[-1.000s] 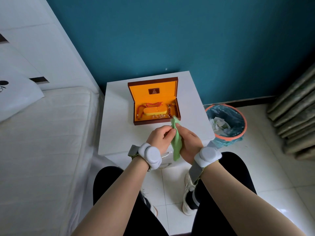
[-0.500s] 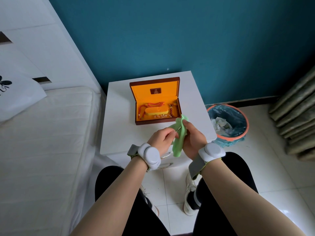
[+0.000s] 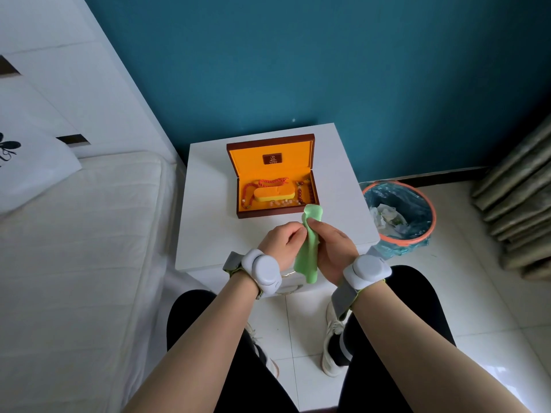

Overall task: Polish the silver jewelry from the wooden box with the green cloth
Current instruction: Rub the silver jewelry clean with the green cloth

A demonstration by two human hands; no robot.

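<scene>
a person sits facing a small white nightstand (image 3: 208,234) set against a teal wall, seen from a camera on their head looking down. both forearms reach forward, each with a grey wrist device.

the left hand (image 3: 281,242) and right hand (image 3: 334,248) meet over the near edge of the nightstand. a strip of green cloth (image 3: 308,254) runs between them, its top poking up above the fingers and its tail hanging below the wrists. the right hand's fingers curl around the cloth and its thumb presses on top. the left hand's fingers are curled in a narrow pinch against the cloth. any silver piece pinched there is hidden by fingers and fabric, so it cannot be told for sure what the left hand holds.

just beyond the hands, an open wooden box (image 3: 275,201) with an orange lining rests on the nightstand. inside lie red and dark bead strands (image 3: 269,183) around an orange cushion.

an open waste bin (image 3: 399,213) with a blue liner stands on the tiled floor just right of the nightstand. a white bed is to the left.

likely risks: the hands work at the table's edge, above the floor, so a small piece slipping from the pinch could drop to the tiles or bounce toward the bin. rubbing unseen inside the fold could also miss spots.
</scene>
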